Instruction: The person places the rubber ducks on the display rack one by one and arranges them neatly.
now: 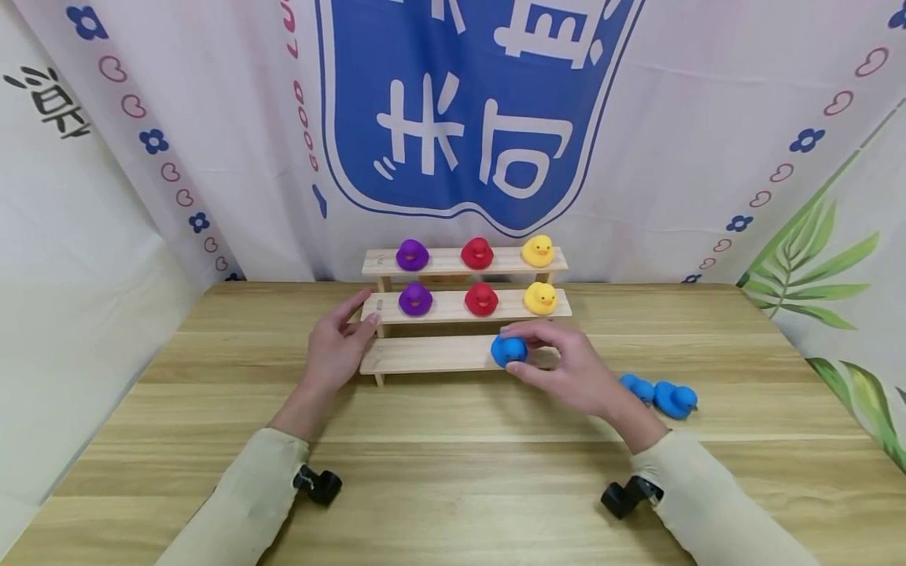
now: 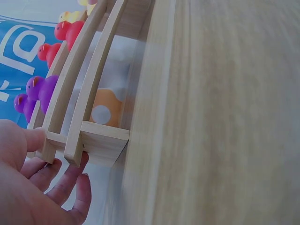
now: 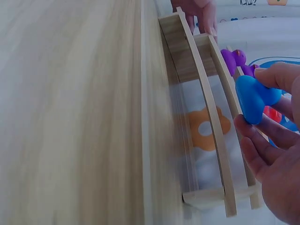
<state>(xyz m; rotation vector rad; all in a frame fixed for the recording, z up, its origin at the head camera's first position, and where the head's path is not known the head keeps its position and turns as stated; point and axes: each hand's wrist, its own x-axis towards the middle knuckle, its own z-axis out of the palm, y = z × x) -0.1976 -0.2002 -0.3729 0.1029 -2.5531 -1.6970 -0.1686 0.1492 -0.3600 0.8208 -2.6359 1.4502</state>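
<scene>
A blue rubber duck (image 1: pixel 506 351) is pinched between the thumb and fingers of my right hand (image 1: pixel 576 369), over the right part of the lowest step of a wooden three-step rack (image 1: pixel 432 355). My left hand (image 1: pixel 334 346) grips the left end of the rack's middle step, its thumb on top and fingers by the end in the left wrist view. On the middle step sit a purple duck (image 1: pixel 415 299), a red duck (image 1: pixel 482 299) and a yellow duck (image 1: pixel 541 299). The top step bears another purple duck (image 1: pixel 412 255), red duck (image 1: pixel 477 253) and yellow duck (image 1: pixel 538 251).
Two more blue ducks, a nearer-to-hand duck (image 1: pixel 637 388) and an outer duck (image 1: pixel 675 400), lie on the wooden table (image 1: pixel 453 487) right of the rack, beside my right wrist. Behind the table hangs a printed curtain (image 1: pixel 269 157).
</scene>
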